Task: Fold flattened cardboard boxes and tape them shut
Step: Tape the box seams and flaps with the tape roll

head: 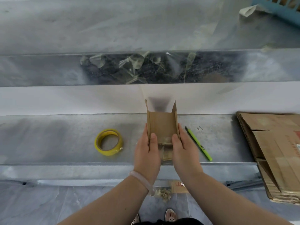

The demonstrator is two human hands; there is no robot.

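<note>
Though print on the cardboard stack (276, 143) blurs, left hand (146, 153) and right hand (184, 153) pinch the box (163, 124).

Pale translucent bangle (140, 179) on left wrist, open sandals (170, 215), dark garment (170, 222).

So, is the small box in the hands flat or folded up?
Folded up: the box has standing sides, its far flaps open. The left hand and right hand grip it.

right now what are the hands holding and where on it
Both hands hold the small cardboard box: the left hand grips its left side, the right hand its right side, thumbs pressing on the near face.
</note>
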